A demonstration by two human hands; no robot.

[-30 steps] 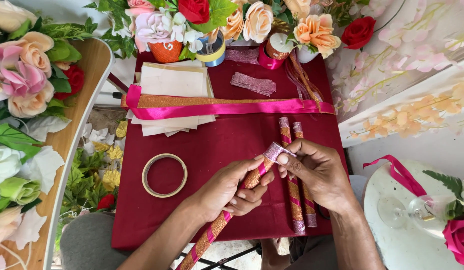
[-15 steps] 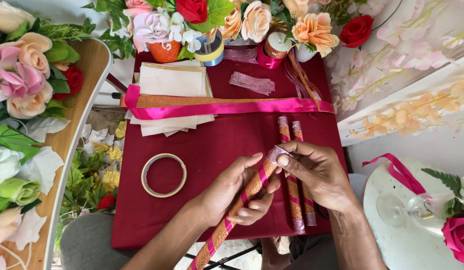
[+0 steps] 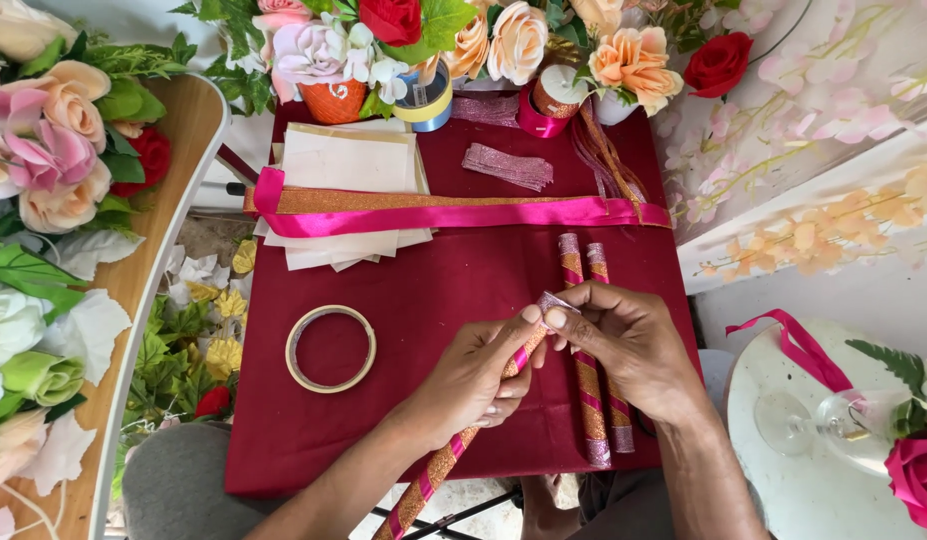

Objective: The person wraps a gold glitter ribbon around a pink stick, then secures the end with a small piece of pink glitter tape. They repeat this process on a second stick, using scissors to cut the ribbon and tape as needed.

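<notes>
My left hand [image 3: 480, 372] grips a long stick wrapped in orange glitter and pink ribbon [image 3: 435, 470], held slanting from the lower left up to the middle. My right hand [image 3: 623, 340] pinches the pale pink ribbon end [image 3: 555, 302] at the stick's top, thumb and forefinger meeting the left thumb there. Two finished wrapped sticks [image 3: 586, 350] lie side by side on the maroon cloth [image 3: 453, 270], partly under my right hand.
A tape ring [image 3: 330, 348] lies left of my hands. Farther back are cream paper sheets [image 3: 348, 165], an orange glitter strip with pink ribbon [image 3: 453, 208], ribbon rolls [image 3: 548, 100] and artificial flowers [image 3: 503, 40]. A wooden table edge [image 3: 173, 190] stands left, a white table with a glass [image 3: 823, 425] right.
The stick has slid slightly down and left in my left hand, and the ribbon end at its top is pinched tighter between both hands.
</notes>
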